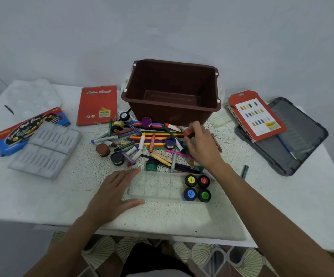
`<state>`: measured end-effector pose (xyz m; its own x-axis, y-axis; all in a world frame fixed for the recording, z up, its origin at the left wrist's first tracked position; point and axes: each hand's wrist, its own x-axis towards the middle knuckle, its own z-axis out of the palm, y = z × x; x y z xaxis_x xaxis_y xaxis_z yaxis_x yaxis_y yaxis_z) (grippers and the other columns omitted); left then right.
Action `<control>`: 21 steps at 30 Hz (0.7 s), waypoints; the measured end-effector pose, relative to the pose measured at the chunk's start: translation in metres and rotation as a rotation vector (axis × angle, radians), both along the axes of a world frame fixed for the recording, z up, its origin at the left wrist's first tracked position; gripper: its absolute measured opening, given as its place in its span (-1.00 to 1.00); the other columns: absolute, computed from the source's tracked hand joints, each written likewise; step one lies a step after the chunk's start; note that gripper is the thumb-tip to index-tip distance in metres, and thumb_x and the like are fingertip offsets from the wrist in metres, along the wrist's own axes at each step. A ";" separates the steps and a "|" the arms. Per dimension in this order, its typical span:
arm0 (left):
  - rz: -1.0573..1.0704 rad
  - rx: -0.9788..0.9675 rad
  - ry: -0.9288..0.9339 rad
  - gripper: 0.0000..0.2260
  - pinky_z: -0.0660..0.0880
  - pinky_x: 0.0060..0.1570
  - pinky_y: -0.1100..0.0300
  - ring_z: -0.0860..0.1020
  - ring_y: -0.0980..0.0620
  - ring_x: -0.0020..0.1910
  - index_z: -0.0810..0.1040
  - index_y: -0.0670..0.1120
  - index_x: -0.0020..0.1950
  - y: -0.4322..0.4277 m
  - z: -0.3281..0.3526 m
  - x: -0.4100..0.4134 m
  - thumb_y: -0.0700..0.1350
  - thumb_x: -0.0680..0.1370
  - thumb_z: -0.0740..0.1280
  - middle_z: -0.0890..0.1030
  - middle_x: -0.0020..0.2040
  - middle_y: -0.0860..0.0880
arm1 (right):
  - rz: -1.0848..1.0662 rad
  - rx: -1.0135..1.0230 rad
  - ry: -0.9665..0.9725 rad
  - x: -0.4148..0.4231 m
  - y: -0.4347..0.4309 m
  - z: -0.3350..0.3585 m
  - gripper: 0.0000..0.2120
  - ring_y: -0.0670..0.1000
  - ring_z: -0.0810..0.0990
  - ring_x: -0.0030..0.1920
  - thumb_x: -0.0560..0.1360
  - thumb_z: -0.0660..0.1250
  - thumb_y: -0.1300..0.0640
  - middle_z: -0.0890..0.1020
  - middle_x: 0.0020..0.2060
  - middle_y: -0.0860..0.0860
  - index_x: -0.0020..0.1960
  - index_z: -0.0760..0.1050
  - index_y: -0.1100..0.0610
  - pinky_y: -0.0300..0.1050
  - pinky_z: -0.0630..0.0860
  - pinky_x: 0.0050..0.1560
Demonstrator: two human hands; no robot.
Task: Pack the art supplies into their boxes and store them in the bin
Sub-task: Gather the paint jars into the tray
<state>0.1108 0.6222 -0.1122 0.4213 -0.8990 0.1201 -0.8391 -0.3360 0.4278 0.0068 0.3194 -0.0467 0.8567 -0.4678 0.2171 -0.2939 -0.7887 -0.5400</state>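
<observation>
Head view: one hand pinches a paint pot above the pile while the other lies at the clear tray.

The right hand (200, 145) has its fingertips curled onto an orange-capped paint pot (189, 134), at the right edge of the pile of crayons, pencils and markers (152, 141), just in front of the empty brown bin (162, 114). The left hand (112, 194) lies flat on the white table (62, 196), fingers straight and thumb spread, straddling the left end of the clear plastic tray (156, 188). At the tray's right end stand four pots: yellow (190, 180), red (203, 180), blue (190, 193) and green (204, 195). A red colour-pencil box (97, 104) lies left of the bin. A red paint box (258, 116) lies on a dark grey lid (294, 140) to the right.
</observation>
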 end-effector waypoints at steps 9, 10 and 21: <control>-0.010 -0.001 -0.005 -0.21 0.26 0.34 0.15 0.35 0.06 0.38 0.19 0.01 0.58 0.001 0.000 0.001 0.44 0.49 0.20 0.38 0.45 0.07 | 0.199 0.092 -0.042 -0.060 0.052 0.021 -0.74 -0.06 0.43 0.04 0.52 0.39 0.18 0.47 0.02 -0.03 0.20 0.53 0.07 -0.38 0.33 0.09; -0.010 -0.002 -0.001 -0.21 0.25 0.34 0.17 0.35 0.06 0.38 0.19 0.01 0.58 0.001 0.001 0.001 0.43 0.49 0.20 0.38 0.45 0.07 | 0.230 0.084 -0.018 -0.065 0.056 0.020 -0.73 -0.05 0.42 0.03 0.52 0.39 0.17 0.47 0.02 -0.07 0.21 0.51 0.06 -0.34 0.34 0.07; -0.014 -0.013 -0.007 -0.21 0.23 0.36 0.20 0.34 0.07 0.39 0.18 0.03 0.59 0.002 0.001 0.000 0.42 0.49 0.22 0.37 0.46 0.09 | 0.319 -0.169 0.075 -0.075 0.066 0.000 -0.90 0.01 0.38 -0.12 0.48 0.43 0.12 0.65 -0.17 -0.06 -0.06 0.54 0.11 -0.26 0.19 -0.12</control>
